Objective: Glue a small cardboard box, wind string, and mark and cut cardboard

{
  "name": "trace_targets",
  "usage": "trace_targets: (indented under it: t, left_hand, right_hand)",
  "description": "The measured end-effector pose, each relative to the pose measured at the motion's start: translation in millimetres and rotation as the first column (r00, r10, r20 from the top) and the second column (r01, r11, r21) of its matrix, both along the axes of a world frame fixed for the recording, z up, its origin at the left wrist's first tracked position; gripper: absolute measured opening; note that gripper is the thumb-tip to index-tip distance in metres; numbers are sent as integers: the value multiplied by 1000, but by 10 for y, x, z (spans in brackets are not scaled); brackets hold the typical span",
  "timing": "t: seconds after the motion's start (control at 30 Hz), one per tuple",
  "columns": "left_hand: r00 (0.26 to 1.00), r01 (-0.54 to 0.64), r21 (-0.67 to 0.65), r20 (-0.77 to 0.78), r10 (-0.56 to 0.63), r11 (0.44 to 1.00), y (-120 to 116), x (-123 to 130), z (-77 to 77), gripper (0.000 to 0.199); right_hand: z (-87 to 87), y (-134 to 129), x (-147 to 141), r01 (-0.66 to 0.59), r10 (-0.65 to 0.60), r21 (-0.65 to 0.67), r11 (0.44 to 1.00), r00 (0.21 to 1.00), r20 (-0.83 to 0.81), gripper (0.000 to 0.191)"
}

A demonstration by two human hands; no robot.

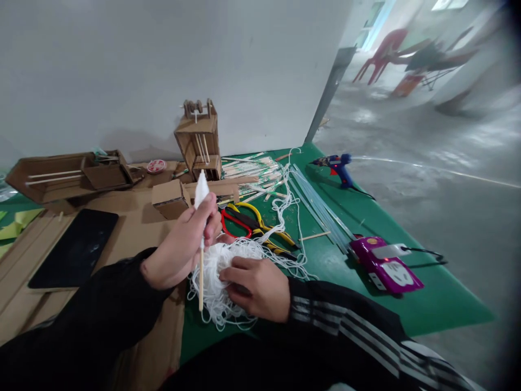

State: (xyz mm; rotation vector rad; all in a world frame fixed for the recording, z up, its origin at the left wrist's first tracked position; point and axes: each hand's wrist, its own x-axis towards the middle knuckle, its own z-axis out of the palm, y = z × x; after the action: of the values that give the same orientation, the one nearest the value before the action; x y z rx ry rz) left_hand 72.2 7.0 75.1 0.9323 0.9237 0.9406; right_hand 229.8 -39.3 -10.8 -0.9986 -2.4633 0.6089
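My left hand (187, 241) is closed around a thin wooden stick (201, 285), held upright. White string is wound thickly on the stick's upper part (201, 189), just above my fingers. Below and to the right, my right hand (256, 285) has its fingers curled into a loose, tangled heap of white string (215, 274) on the green table. Its fingertips are partly hidden in the strands. Right behind the heap lie red-handled scissors (237, 221) and yellow-and-black pliers (280, 233), with loops of string trailing over them.
Cardboard models (197, 138) stand against the wall, and a black tablet (75, 247) lies on cardboard at left. Glue sticks (315, 201), a blue glue gun (337, 167) and a purple power strip (386, 264) with a plugged cable are at right. Thin sticks (256, 171) are piled behind.
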Motion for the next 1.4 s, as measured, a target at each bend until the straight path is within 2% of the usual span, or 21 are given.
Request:
trace_targets:
  t: [0.1,0.2,0.27,0.33,0.4,0.47,0.53,0.7,0.77,0.83,0.93,1.03,1.1,1.2,1.27,1.33,1.4]
  left_hand:
    - [1000,21,0,-11,-21,1000,16,54,-31,43]
    - [999,-14,47,-34,15,999,-2,96,-64,46]
    - [995,-50,94,-77,57,994,-25,128,-94,48]
    - [985,-63,128,-150,82,990,-51,165,-131,50]
    - [970,-36,129,-234,66,991,-74,201,-168,53]
    - [957,4,122,-289,32,993,-86,223,-191,54]
    - [958,29,144,-286,14,989,-81,218,-199,52]
    - [978,73,197,-208,-31,978,-46,75,-212,36]
    - [968,137,188,-233,-91,973,-51,7,-227,27]
    - [959,192,183,-245,-144,964,-72,-35,-235,24]
    - [952,212,167,-257,-165,963,-109,-35,-230,23]
    - [952,205,158,-260,-159,966,-129,-4,-231,25]
    - [958,197,165,-241,-154,966,-130,10,-249,26]
    - [970,177,173,-198,-142,969,-121,12,-289,26]
    - [974,164,171,-184,-132,971,-117,8,-307,28]
    - [974,157,167,-187,-125,973,-117,1,-310,30]
    - [974,153,161,-191,-121,975,-118,-10,-303,31]
  right_hand:
    - [54,-28,31,7,-7,48,999,1000,-6,26]
    - [167,-109,41,116,-112,2,993,962,-248,24]
    - [269,-183,10,206,-230,-104,973,887,-400,23]
    - [363,-248,-53,239,-348,-287,928,832,-432,25]
    - [423,-284,-125,225,-430,-458,860,802,-415,24]
    - [439,-288,-171,190,-475,-552,812,766,-434,17]
    - [428,-275,-166,136,-493,-601,787,723,-483,14]
    - [409,-252,15,32,-518,-674,738,667,-536,22]
    - [403,-239,94,44,-519,-665,746,664,-538,20]
    - [393,-216,155,110,-500,-615,781,698,-512,19]
    - [378,-170,209,307,-487,-428,850,768,-415,20]
    - [368,-143,221,449,-512,-250,858,786,-345,22]
    - [358,-143,211,458,-507,-218,862,790,-345,24]
    - [335,-149,191,453,-533,-285,845,760,-372,12]
    - [327,-143,190,453,-551,-321,832,745,-376,11]
    - [333,-126,202,450,-532,-287,845,761,-372,10]
    - [352,-105,219,457,-503,-212,864,792,-347,17]
